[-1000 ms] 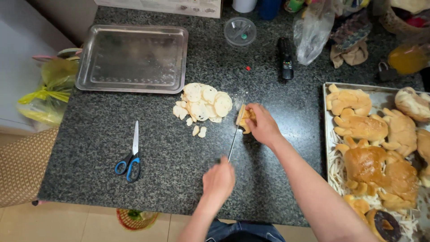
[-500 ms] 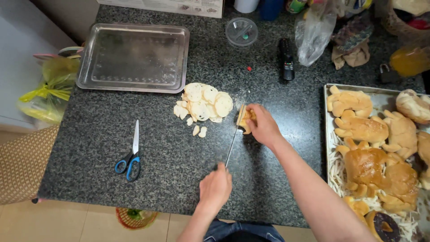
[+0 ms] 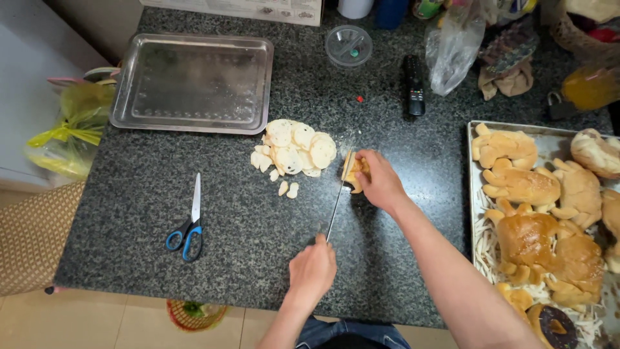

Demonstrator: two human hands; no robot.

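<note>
My right hand [image 3: 380, 182] grips a piece of bread [image 3: 352, 170] on the dark granite counter [image 3: 245, 239]. My left hand [image 3: 312, 273] holds the handle of a long knife [image 3: 337, 203], whose blade lies against the left side of the bread. A pile of pale round bread slices [image 3: 296, 150] lies just left of the bread, with a few small bits below it.
Blue-handled scissors [image 3: 190, 223] lie at the left. An empty metal tray [image 3: 194, 83] sits at the back left. A tray of baked loaves [image 3: 546, 220] fills the right edge. A remote control [image 3: 414, 94], a clear plastic lid [image 3: 349, 45] and a plastic bag [image 3: 455, 45] lie at the back.
My left hand with the knife has drawn back toward me along the cut. My right hand stays on the bread.
</note>
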